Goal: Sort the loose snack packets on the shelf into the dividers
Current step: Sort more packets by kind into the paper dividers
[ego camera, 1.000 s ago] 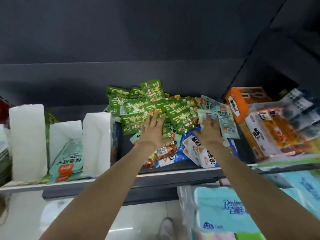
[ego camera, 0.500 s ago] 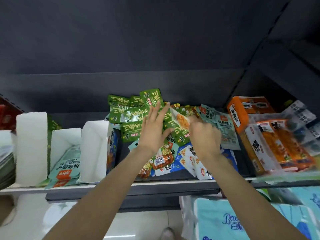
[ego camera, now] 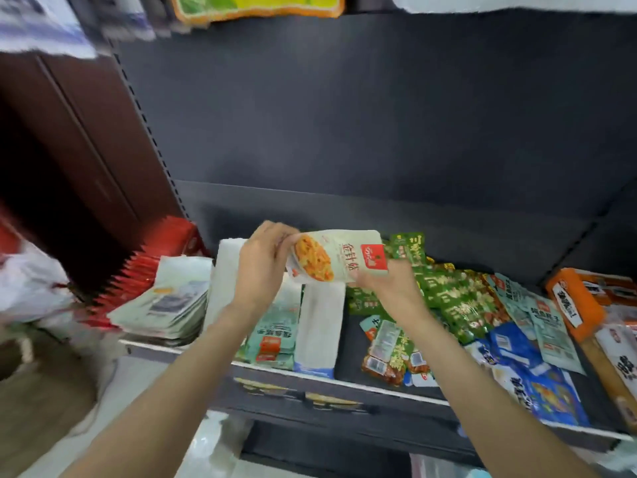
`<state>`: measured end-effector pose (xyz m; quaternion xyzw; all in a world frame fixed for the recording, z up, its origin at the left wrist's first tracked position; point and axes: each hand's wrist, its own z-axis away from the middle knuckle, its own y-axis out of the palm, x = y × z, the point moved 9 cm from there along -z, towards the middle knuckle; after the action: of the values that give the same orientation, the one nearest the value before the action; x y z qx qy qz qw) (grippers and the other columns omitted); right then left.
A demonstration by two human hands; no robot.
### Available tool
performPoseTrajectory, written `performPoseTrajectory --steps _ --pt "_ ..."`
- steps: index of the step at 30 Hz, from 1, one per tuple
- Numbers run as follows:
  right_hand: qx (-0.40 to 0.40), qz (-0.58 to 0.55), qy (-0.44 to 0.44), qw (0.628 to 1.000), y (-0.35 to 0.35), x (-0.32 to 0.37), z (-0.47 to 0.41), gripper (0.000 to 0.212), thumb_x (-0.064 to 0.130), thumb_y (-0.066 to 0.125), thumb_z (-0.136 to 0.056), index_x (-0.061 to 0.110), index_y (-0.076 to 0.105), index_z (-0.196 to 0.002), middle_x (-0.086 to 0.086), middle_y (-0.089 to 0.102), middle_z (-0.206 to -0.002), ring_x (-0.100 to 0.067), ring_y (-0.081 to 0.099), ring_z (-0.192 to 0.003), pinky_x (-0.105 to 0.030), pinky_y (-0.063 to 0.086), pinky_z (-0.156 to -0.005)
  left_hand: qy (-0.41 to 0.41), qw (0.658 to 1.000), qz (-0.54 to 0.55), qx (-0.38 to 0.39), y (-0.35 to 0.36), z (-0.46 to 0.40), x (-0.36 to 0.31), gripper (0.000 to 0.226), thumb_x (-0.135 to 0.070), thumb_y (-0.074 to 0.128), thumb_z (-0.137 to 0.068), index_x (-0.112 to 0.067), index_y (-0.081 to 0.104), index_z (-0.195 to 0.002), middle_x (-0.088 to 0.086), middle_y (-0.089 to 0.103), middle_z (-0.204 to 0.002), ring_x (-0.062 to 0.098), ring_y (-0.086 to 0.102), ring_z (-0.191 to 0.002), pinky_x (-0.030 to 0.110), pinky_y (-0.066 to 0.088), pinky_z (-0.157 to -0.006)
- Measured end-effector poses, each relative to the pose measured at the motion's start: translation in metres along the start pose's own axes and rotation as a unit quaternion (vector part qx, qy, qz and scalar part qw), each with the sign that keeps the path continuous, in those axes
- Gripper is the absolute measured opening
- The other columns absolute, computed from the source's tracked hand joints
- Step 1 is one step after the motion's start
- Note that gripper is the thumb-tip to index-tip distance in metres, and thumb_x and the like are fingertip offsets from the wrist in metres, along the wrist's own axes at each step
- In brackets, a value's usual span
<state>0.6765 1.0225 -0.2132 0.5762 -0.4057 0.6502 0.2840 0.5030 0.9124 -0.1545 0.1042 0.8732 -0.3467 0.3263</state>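
A pale packet (ego camera: pixel 339 255) with an orange food picture and a red label is held up over the white dividers (ego camera: pixel 319 326). My left hand (ego camera: pixel 262 267) grips its left end and my right hand (ego camera: pixel 389 286) pinches its lower right edge. Teal packets (ego camera: pixel 275 334) stand in the slot between two dividers. A heap of green packets (ego camera: pixel 458 298) lies loose on the dark shelf (ego camera: pixel 348 357) to the right, with blue packets (ego camera: pixel 531 370) and brown ones (ego camera: pixel 389 357) in front.
A stack of pale packets (ego camera: pixel 172 301) and red packets (ego camera: pixel 144 267) fill the shelf's left end. Orange boxes (ego camera: pixel 582 301) stand at the far right. The shelf above carries more goods (ego camera: pixel 258 5). Another shelf lies below the front rail.
Both hands left the green heap and lifted a pale packet up and left over the dividers. My view swung left and upward.
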Motion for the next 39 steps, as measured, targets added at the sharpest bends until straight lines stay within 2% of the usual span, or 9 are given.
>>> performPoseTrajectory --steps 3,8,11,15,20,24,30,35,39 --pt "-0.026 0.065 -0.047 0.996 0.059 0.028 0.003 0.005 0.009 0.069 -0.079 0.012 0.072 -0.08 -0.004 0.073 -0.084 -0.017 0.066 -0.076 -0.034 0.05 -0.065 -0.027 0.999 -0.022 -0.002 -0.059 0.004 0.042 0.013 -0.013 0.056 -0.093 -0.01 0.069 -0.09 -0.007 0.062 -0.084 0.012 0.058 -0.078 0.017 0.039 -0.067" --pt "-0.043 0.262 -0.195 0.944 0.166 0.08 0.025 0.023 0.025 0.062 -0.088 0.014 0.07 -0.106 -0.002 0.072 -0.101 -0.019 0.066 -0.086 -0.028 0.048 -0.064 -0.06 0.996 -0.052 0.03 -0.141 0.015 0.113 0.021 -0.012 0.05 -0.096 -0.009 0.068 -0.107 -0.002 0.066 -0.103 0.007 0.053 -0.092 0.002 0.031 -0.074" --pt "-0.042 0.38 -0.247 0.89 0.222 0.095 0.036 0.022 0.024 0.054 -0.093 0.015 0.069 -0.107 -0.004 0.07 -0.099 -0.022 0.063 -0.087 -0.029 0.044 -0.062 -0.103 0.991 0.017 0.083 -0.165 0.023 0.145 0.031 -0.023 0.038 -0.101 -0.017 0.063 -0.118 -0.009 0.062 -0.113 0.005 0.053 -0.109 0.012 0.034 -0.089" --pt "0.016 0.467 -0.265 0.844 0.28 0.094 0.043 0.022 0.022 0.05 -0.096 0.018 0.068 -0.108 -0.002 0.067 -0.102 -0.02 0.058 -0.094 -0.033 0.05 -0.071 -0.187 0.966 0.112 0.138 -0.177 0.038 0.171 0.049 -0.05 0.03 -0.098 -0.026 0.072 -0.102 -0.009 0.07 -0.102 0.003 0.06 -0.1 0.022 0.04 -0.092" --pt "0.137 0.434 -0.16 0.876 0.307 0.067 0.04 0.021 0.024 0.054 -0.094 0.013 0.068 -0.105 -0.006 0.067 -0.102 -0.022 0.062 -0.088 -0.019 0.038 -0.058 -0.153 0.942 0.026 0.297 -0.166 0.055 0.179 0.042 -0.047 0.043 -0.094 -0.015 0.068 -0.083 -0.012 0.065 -0.081 0.007 0.06 -0.081 0.019 0.039 -0.07" --pt "0.186 0.443 -0.136 0.866 0.312 0.06 0.042 0.028 0.022 0.053 -0.095 0.02 0.063 -0.121 -0.005 0.065 -0.119 -0.024 0.062 -0.1 -0.034 0.051 -0.083 -0.12 0.918 -0.031 0.376 -0.166 0.055 0.188 0.037 -0.046 0.046 -0.094 -0.02 0.073 -0.092 -0.009 0.069 -0.089 0.01 0.061 -0.084 0.03 0.044 -0.08" --pt "0.222 0.374 -0.112 0.893 0.324 0.042 0.046 0.036 0.01 0.054 -0.093 0.018 0.058 -0.127 -0.005 0.055 -0.134 -0.024 0.054 -0.117 -0.02 0.04 -0.097 -0.042 0.909 -0.137 0.392 -0.161 0.056 0.198 0.072 -0.063 0.023 -0.073 -0.014 0.07 -0.095 0.004 0.07 -0.099 0.022 0.062 -0.092 0.042 0.048 -0.086" --pt "0.282 0.4 -0.048 0.871 0.313 0.014 0.043 0.05 0.003 0.044 -0.096 0.022 0.039 -0.142 0.002 0.034 -0.15 -0.02 0.035 -0.135 -0.025 0.028 -0.109 0.011 0.886 -0.209 0.414 -0.134 0.069 0.2 0.04 -0.041 0.036 -0.096 -0.021 0.063 -0.116 0.002 0.065 -0.115 0.023 0.058 -0.102 0.041 0.045 -0.091" --pt "0.342 0.327 0.031 0.88 0.311 0.01 0.048 0.065 -0.006 0.043 -0.088 0.024 0.034 -0.144 0.007 0.022 -0.154 -0.013 0.019 -0.141 -0.025 0.017 -0.111 0.023 0.858 -0.302 0.416 -0.124 0.063 0.201 0.041 -0.041 0.029 -0.098 -0.02 0.059 -0.118 0.003 0.061 -0.114 0.023 0.053 -0.106 0.039 0.036 -0.095"
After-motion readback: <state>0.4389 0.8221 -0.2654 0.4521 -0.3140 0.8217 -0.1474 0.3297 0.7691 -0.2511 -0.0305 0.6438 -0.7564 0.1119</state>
